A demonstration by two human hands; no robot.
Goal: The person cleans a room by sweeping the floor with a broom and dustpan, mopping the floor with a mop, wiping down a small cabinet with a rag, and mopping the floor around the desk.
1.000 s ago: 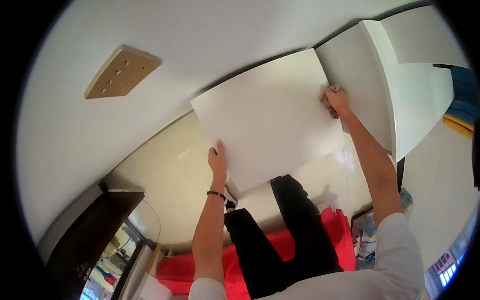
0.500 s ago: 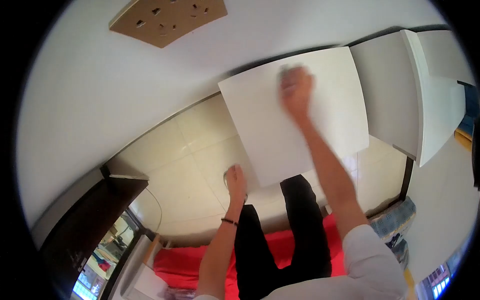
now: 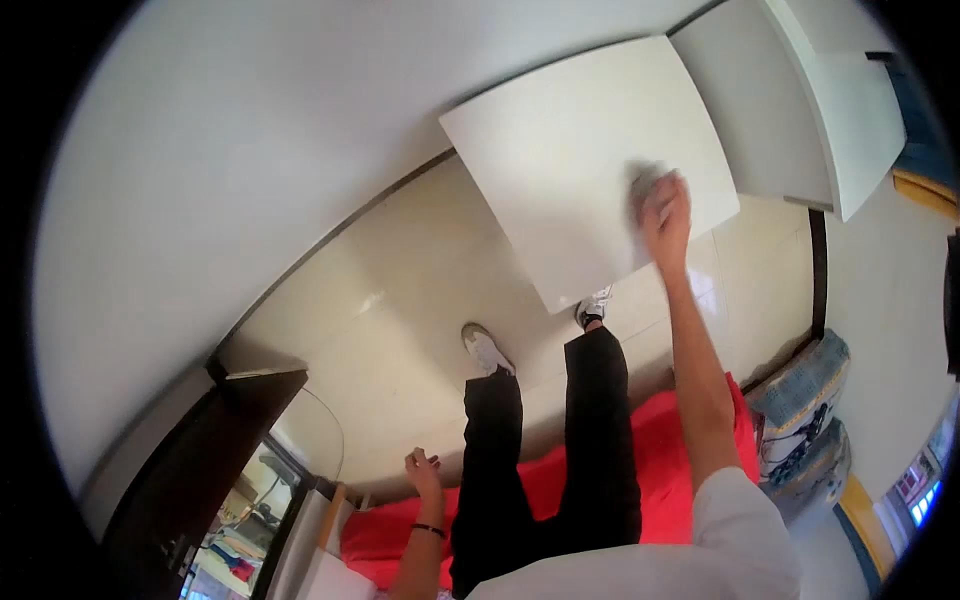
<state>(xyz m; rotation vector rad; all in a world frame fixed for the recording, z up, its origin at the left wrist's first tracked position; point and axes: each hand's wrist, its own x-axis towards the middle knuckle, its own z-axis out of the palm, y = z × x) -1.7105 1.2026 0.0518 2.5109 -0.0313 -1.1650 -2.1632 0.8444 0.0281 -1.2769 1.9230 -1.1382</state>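
Observation:
My right hand (image 3: 665, 212) is closed on a crumpled greyish-brown cloth (image 3: 645, 188), which is blurred and lies against the white tabletop (image 3: 560, 160) toward its right side. Away from the table, my left hand (image 3: 424, 468) hangs low beside my left leg with its fingers curled loosely and apart, holding nothing. A dark bracelet (image 3: 428, 529) circles the left wrist.
A pale wall runs behind the table, with a white cabinet (image 3: 760, 110) at its right. Red fabric (image 3: 660, 470) lies behind my legs. My shoes (image 3: 487, 350) stand on the tiled floor. A dark-framed piece (image 3: 190, 470) is at lower left, patterned bundles (image 3: 805, 400) at lower right.
My right hand moved with the cloth from the table's right edge to its far part, then back nearer the front right. My left hand left the table's left edge and dropped toward my body.

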